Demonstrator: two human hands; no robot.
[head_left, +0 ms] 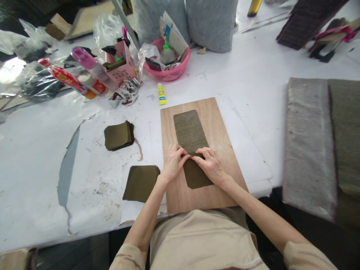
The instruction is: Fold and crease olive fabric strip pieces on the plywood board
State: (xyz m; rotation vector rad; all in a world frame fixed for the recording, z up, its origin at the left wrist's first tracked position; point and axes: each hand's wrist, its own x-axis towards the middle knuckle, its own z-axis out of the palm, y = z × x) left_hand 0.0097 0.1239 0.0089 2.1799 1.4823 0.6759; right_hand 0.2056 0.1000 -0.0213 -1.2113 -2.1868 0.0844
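Note:
A ribbed olive-grey fabric panel [191,129] lies on a wooden board [225,142]. A smooth dark olive fabric piece [197,175] with cut corners lies at its near end. My left hand [174,161] and my right hand [210,164] meet where the two pieces join. Their thumbs and index fingertips are close together, pinching the edge of the smooth piece. Just how the two edges overlap is hidden under my fingers. To the left of the board are a stack of smooth olive pieces [142,183] and a smaller stack [118,135] farther back.
A yellow glue tube [162,94] lies behind the board. A pink basket [177,73] of small items, a pink box [120,67] and bottles [66,77] stand farther back. At right lies thick folded fabric [309,146]. The table's paper covering [92,180] is torn at left.

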